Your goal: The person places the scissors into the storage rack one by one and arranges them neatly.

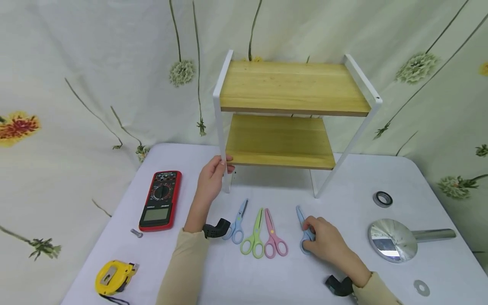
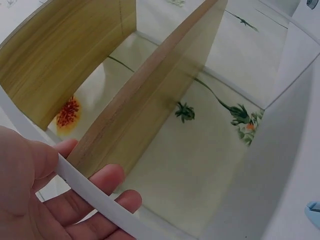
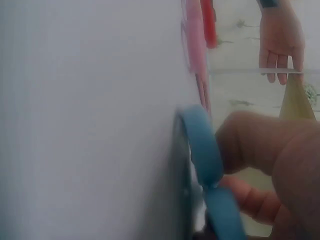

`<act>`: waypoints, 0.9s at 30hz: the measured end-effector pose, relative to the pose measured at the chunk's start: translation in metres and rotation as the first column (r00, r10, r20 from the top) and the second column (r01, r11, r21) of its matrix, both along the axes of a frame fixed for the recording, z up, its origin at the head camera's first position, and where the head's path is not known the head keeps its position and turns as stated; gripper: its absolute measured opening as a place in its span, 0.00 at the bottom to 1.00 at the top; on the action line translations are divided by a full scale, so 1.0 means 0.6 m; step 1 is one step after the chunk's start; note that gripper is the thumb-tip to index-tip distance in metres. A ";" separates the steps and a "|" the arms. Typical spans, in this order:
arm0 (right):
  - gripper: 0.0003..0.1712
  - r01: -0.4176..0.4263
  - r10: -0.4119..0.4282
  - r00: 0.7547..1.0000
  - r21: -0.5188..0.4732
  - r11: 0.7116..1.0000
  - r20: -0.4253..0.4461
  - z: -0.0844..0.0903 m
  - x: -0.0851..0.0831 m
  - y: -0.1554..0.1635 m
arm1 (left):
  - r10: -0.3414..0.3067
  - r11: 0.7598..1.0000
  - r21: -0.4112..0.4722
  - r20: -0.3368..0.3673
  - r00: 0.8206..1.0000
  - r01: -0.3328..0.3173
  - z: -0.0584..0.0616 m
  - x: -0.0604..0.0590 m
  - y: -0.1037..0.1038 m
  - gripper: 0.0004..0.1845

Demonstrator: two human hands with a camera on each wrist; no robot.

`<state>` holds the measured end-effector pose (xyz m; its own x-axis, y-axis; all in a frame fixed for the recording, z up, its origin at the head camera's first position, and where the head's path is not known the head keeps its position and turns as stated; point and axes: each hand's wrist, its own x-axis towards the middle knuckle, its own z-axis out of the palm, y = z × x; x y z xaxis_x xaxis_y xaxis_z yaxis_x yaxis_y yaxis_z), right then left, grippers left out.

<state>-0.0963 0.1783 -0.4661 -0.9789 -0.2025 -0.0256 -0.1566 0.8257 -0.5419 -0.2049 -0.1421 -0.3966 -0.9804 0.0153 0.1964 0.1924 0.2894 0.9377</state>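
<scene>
Here the left hand (image 1: 211, 178) reaches forward from a beige sleeve and grips the front left white post of the two-tier wooden shelf rack (image 1: 291, 87), at the level of the lower board. In the left wrist view the thumb lies on one side of the thin white frame strip and the fingers (image 2: 100, 187) curl round the other side, so the strip runs between them. The forearm stretches straight up the table, wrist slightly raised.

The right hand (image 1: 327, 243) rests low on the white table (image 1: 267, 279), knuckles up, its fingers curled over the handles of the blue scissors (image 1: 303, 224). The blades point away from the person, toward the rack, and lie flat on the table. In the right wrist view a fingertip (image 3: 250, 147) presses against a blue handle loop; whether a finger goes through the loop I cannot tell.

Between the two hands lie three more pairs in a row: light blue scissors (image 1: 238, 222), green scissors (image 1: 254, 235) and pink scissors (image 1: 273, 235), all with blades pointing toward the rack.

On the left side sit a red multimeter (image 1: 160, 200), a small bolt (image 1: 136, 232) just beside it and a yellow tape measure (image 1: 112, 277). On the right are a bearing ring (image 1: 382, 198), a shiny metal disc with a handle (image 1: 392, 239) and a washer (image 1: 421, 287).
</scene>
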 end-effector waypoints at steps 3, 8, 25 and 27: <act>0.20 -0.016 0.019 0.999 -0.064 0.998 0.048 -0.001 -0.004 0.010 | 0.007 1.000 0.016 0.000 1.000 -0.007 -0.004 0.000 0.001 0.16; 0.21 -0.074 0.093 0.988 -0.156 0.985 0.121 -0.003 -0.007 0.023 | 0.013 0.999 0.030 -0.003 1.000 -0.012 -0.004 0.000 0.004 0.16; 0.15 -0.275 0.343 0.939 -0.547 0.791 0.025 0.100 -0.022 0.008 | 0.021 0.999 0.026 0.008 1.000 -0.021 -0.005 -0.001 0.005 0.16; 0.14 -0.364 0.375 0.921 -0.574 0.733 -0.105 0.154 -0.027 -0.008 | 0.026 0.999 0.028 -0.005 1.000 -0.026 -0.005 -0.003 0.003 0.16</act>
